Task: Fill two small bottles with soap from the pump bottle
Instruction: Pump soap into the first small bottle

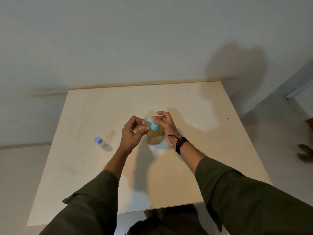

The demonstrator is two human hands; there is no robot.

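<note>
While held at the spout, small bottle amber, seemingly uncapped, red-labelled.

A pale cream desk stands against a light wall, its top marked by a few small dark specks. Near its middle stands a clear pump bottle of amber soap with a blue pump head. Left of that bottle, well apart, stands a small capped bottle with a blue cap.
</note>
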